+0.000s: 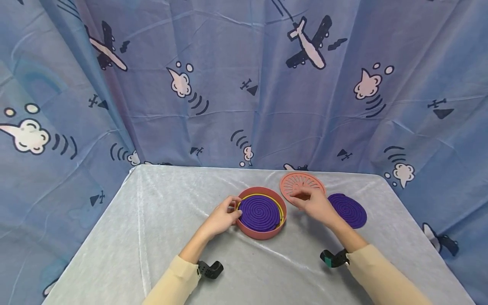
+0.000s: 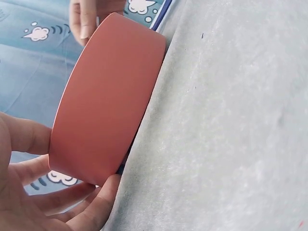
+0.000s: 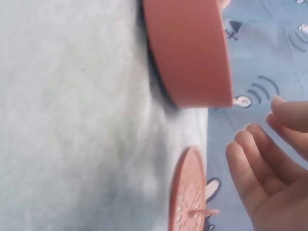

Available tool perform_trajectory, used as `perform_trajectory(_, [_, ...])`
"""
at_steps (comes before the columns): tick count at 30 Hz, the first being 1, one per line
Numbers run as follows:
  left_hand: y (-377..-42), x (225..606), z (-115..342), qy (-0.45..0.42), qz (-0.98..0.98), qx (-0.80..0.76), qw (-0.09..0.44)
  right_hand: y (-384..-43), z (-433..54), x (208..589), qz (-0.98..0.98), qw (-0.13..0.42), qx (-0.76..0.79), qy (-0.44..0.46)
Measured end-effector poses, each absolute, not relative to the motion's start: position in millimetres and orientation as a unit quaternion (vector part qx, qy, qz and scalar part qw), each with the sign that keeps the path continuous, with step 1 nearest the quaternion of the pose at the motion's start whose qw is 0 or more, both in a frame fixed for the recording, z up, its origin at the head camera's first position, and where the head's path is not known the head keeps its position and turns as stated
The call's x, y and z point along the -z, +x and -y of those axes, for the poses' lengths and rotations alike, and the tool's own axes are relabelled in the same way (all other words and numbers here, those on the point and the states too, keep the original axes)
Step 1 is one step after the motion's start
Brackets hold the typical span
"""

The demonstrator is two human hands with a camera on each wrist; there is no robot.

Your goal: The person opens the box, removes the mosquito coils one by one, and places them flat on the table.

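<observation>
My left hand (image 1: 222, 217) grips the left side of a round, salmon-red container (image 1: 259, 235), its thumb and fingers on the wall in the left wrist view. A purple spiral-coiled mat (image 1: 260, 213) lies inside, with a yellow rim (image 1: 283, 208) showing around it. My right hand (image 1: 314, 205) hovers right of the container with fingers loosely bent and nothing between them. Beyond that hand lies a round salmon lid (image 1: 301, 180) with radial slots; a small peg (image 3: 204, 211) stands up from it in the right wrist view.
A second purple spiral-coiled mat (image 1: 347, 210) lies on the table to the right, partly behind my right forearm. The table (image 1: 183, 203) has a pale grey cloth cover, and a blue airplane-print curtain (image 1: 217, 84) hangs along its back edge.
</observation>
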State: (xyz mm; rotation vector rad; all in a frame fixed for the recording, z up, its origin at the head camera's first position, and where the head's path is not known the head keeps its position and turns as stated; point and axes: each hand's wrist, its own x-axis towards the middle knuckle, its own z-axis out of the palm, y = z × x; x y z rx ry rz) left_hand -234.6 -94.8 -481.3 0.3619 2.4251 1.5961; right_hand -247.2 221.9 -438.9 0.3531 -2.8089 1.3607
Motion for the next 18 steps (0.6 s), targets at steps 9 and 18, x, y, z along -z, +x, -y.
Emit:
perform_trajectory(9, [-234,480,95,0.126,-0.825,-0.542,0.102,-244,-197,425,0.898,0.022,-0.411,0.156])
perform_trajectory(18, [-233,480,93,0.124,-0.827,-0.539,0.1,-250,-170,426,0.903,-0.005,-0.398,0.163])
